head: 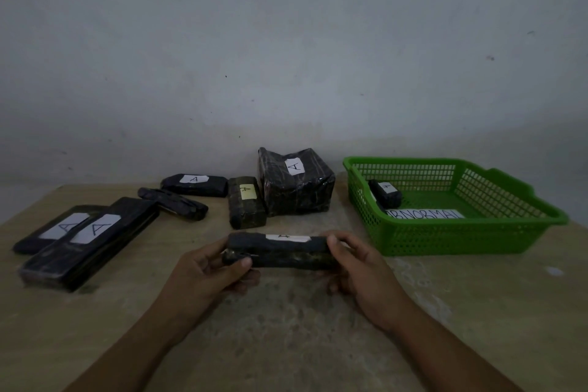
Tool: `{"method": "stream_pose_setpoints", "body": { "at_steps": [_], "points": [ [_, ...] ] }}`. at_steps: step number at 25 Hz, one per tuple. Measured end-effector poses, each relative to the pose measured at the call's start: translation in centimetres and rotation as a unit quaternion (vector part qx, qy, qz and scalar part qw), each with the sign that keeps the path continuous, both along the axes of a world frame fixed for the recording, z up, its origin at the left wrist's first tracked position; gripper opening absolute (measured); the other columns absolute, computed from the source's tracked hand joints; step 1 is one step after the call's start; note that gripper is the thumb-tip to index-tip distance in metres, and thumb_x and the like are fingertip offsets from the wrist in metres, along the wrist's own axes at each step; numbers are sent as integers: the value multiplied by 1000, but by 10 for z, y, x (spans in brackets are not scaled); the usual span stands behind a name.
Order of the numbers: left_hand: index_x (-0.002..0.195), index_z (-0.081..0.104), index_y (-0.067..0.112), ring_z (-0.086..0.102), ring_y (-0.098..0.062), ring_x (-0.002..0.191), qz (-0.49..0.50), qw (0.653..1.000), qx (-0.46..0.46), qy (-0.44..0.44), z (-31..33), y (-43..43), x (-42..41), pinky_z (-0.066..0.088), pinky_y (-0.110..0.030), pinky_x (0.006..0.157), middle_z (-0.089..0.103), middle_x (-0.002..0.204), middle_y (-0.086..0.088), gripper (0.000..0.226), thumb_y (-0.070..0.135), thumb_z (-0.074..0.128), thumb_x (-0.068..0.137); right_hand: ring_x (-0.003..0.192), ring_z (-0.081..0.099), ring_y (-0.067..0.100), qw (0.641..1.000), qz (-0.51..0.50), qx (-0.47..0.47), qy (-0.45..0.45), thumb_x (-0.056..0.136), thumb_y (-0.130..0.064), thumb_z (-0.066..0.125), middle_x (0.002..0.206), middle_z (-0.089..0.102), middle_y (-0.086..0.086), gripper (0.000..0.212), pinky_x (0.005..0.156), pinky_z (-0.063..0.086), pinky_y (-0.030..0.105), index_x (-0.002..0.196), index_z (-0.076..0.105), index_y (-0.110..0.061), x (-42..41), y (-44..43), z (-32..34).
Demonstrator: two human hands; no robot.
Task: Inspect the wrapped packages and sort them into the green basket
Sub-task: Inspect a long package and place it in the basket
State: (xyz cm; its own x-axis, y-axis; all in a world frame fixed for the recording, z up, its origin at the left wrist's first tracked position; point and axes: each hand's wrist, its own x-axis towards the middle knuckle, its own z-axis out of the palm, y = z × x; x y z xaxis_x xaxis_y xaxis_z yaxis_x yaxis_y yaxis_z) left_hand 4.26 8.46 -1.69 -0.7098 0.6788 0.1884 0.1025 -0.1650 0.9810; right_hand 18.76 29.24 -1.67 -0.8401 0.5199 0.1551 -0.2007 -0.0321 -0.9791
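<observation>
A long black wrapped package (280, 250) with a white label on top is held level just above the table, my left hand (210, 270) gripping its left end and my right hand (356, 267) its right end. The green basket (445, 239) stands at the right; inside lie one small black package (385, 192) and a paper reading "ABNORMAL" (424, 214). Other black packages lettered A lie on the table: a big block (296, 183), a small one with a yellow label (246, 202), a flat one (194, 184), an unlabelled one (173, 203), and two long ones (92, 240) at the left.
The wooden table (286, 328) runs back to a pale wall (286, 57). The packages form a loose row from the left edge to the middle, and the basket stands close to the table's right edge.
</observation>
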Motion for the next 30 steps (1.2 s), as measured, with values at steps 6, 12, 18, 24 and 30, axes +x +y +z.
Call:
{"method": "stream_pose_setpoints", "body": {
  "at_steps": [6,12,18,24,30],
  "points": [
    [114,67,25,73,-18,95,-2,999,-18,-29,1,-4,-2,59,-23,72,75,104,-4,83,61,85,41,101,68,15,998,15,62,14,81,11,64,112,71,4,37,81,53,25,108,68,-12,3,5,-8],
    [121,60,22,69,-17,103,16,999,-26,21,-1,-2,-2,57,-26,86,71,113,-7,47,5,69,78,108,68,19,997,59,37,-20,79,-9,75,119,69,7,54,84,56,31,128,55,-20,1,1,-12],
    [123,58,24,68,-17,107,8,1000,-20,5,-4,0,-4,55,-35,92,71,115,-4,64,32,82,64,106,68,17,993,32,111,-35,86,-6,69,114,71,4,37,84,57,35,118,60,-23,0,2,-8],
    [109,66,18,69,-16,103,21,998,-45,27,-3,2,-2,56,-31,89,73,110,2,49,35,81,66,95,72,30,997,60,28,-37,87,-17,68,110,72,10,26,74,61,41,113,62,-19,1,-5,-2],
    [107,67,17,71,-17,98,34,998,-25,41,-1,4,2,58,-23,80,75,105,0,31,5,70,78,75,73,35,998,33,-6,-44,98,-23,50,95,75,17,22,54,59,32,109,63,-9,-1,-9,0]
  ]
}}
